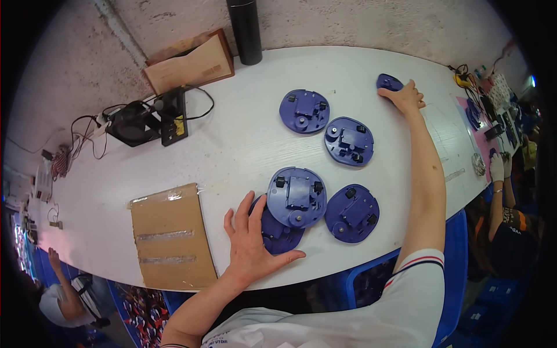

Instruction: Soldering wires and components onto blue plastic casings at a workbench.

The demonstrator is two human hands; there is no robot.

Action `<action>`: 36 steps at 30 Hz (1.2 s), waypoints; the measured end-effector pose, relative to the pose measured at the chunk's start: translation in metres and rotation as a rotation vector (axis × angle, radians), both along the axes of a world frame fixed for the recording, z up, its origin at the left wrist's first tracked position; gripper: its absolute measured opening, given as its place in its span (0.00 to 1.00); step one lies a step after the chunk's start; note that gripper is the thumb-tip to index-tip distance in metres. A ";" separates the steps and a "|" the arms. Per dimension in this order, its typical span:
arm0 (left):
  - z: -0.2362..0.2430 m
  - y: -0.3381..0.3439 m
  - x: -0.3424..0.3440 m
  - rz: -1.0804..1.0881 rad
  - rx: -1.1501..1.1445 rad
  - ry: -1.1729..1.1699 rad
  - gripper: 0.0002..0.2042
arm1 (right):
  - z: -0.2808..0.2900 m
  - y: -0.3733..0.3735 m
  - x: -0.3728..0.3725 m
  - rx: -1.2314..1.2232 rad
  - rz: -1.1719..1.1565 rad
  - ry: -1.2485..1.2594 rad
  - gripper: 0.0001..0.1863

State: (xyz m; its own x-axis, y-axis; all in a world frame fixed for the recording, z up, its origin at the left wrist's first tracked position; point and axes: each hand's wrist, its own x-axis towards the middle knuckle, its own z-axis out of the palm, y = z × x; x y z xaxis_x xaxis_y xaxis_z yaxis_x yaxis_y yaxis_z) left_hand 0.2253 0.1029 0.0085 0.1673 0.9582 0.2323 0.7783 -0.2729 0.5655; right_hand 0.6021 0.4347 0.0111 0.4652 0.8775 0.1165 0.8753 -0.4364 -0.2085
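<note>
White tabletop (243, 139), curved edge, carrying: one flat cardboard sheet (171, 236) with two tape strips at the near left edge; one open cardboard box (188, 62) and one tall black cylinder (245, 30) at the far edge by the wall; one black device with cables (148, 119) left of centre. Blue round plastic shells, insides up: one far (304, 111), one just right of it (348, 141), one near right (351, 213), and a stacked pair near centre, the upper shell (296, 196) overlapping the lower shell (277, 232). Left hand (250, 238) lies flat, fingers spread, palm on the lower shell's left part, fingertips just beside the upper shell. Right hand (406, 96) reaches far right, fingers curled over a small dark blue part (388, 82) on the tabletop. Right arm crosses beside the two right-hand shells. Another person's gloved hand (496, 167) works at the far right end.
</note>
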 end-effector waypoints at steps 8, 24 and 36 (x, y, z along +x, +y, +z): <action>-0.007 -0.004 -0.004 0.086 0.060 -0.013 0.53 | 0.052 -0.133 -0.172 0.095 0.915 0.533 0.60; -0.042 -0.015 -0.023 0.141 0.412 -0.439 0.45 | 0.164 -0.364 -0.325 -0.227 1.376 1.258 0.15; -0.032 -0.215 -0.165 0.376 0.605 -0.259 0.21 | 0.188 -0.560 -0.442 -0.263 1.513 1.444 0.12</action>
